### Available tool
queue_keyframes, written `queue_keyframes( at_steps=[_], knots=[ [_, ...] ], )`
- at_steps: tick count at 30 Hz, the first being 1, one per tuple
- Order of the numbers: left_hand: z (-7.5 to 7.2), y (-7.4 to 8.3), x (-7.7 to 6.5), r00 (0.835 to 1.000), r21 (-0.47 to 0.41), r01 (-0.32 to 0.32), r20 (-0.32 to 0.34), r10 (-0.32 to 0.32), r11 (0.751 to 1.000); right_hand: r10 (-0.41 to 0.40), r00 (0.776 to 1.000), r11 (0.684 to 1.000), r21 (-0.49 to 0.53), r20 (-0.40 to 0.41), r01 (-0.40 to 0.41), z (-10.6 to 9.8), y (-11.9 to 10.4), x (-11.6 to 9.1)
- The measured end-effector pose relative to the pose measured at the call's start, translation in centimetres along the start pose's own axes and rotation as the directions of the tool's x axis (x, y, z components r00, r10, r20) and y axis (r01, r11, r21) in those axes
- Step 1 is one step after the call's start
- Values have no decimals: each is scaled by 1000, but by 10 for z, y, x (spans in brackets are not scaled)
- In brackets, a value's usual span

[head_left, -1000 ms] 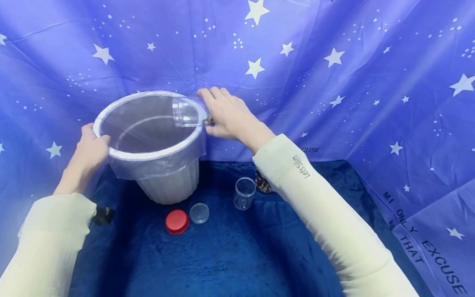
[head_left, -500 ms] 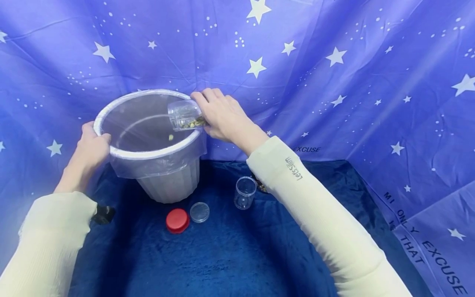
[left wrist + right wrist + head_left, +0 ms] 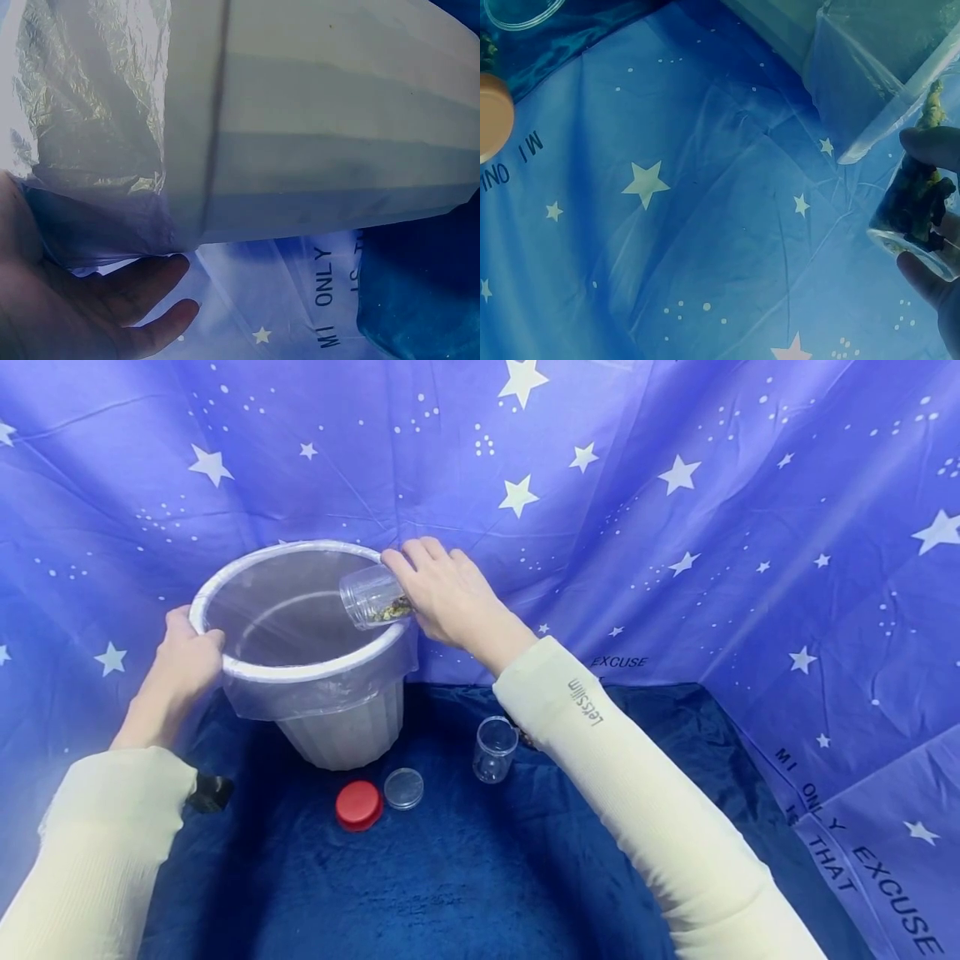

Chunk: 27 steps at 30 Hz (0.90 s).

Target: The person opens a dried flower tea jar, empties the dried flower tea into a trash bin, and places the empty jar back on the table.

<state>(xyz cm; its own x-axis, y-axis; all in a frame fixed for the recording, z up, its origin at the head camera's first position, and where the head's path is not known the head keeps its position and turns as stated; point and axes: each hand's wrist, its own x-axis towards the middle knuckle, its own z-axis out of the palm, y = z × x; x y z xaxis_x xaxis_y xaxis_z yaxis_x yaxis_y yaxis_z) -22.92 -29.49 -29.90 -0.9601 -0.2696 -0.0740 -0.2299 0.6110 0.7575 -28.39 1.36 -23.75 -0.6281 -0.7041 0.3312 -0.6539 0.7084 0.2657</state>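
Observation:
My left hand (image 3: pixel 187 647) grips the left rim of a pale ribbed bin (image 3: pixel 341 735) lined with a clear plastic bag (image 3: pixel 322 697). In the left wrist view two of its fingertips (image 3: pixel 180 270) show below the bin's side. My right hand (image 3: pixel 450 597) holds a clear jar (image 3: pixel 363 589) on its side over the bin's right rim, mouth toward the inside. Dried yellow and dark bits (image 3: pixel 393 608) lie along the jar's lower wall. The right wrist view shows the fingers round the jar's base (image 3: pixel 900 244), with the bits (image 3: pixel 915 195) packed behind the glassy wall.
On the dark blue cloth (image 3: pixel 450 877) lie a red lid (image 3: pixel 358 805) and a clear round lid (image 3: pixel 403 788). An uncovered clear jar (image 3: pixel 495 752) stands to their right. Behind it another container (image 3: pixel 525 739) is mostly hidden by the right sleeve. A starry curtain (image 3: pixel 600 552) hangs behind.
The jar in my right hand has moved slightly left and its mouth tilted lower. Bits slid toward its mouth, and one piece fell into the bin. The left hand keeps its place.

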Motion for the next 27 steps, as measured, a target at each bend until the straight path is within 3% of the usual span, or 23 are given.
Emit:
queue_keyframes(
  at_steps=[6,14,27],
  knots=[
    [0,0,0,1000,1,-1,4,1,1000,-21,999,999,-37,-50,19,3,-1,0],
    [0,1,0,1000,-2,-5,-1,5,1000,-20,1000,998,-57,-4,20,3,-2,0],
    [0,-1,1,1000,0,0,0,0,1000,-18,999,999,-35,-35,17,8,-1,-2]
  ],
)
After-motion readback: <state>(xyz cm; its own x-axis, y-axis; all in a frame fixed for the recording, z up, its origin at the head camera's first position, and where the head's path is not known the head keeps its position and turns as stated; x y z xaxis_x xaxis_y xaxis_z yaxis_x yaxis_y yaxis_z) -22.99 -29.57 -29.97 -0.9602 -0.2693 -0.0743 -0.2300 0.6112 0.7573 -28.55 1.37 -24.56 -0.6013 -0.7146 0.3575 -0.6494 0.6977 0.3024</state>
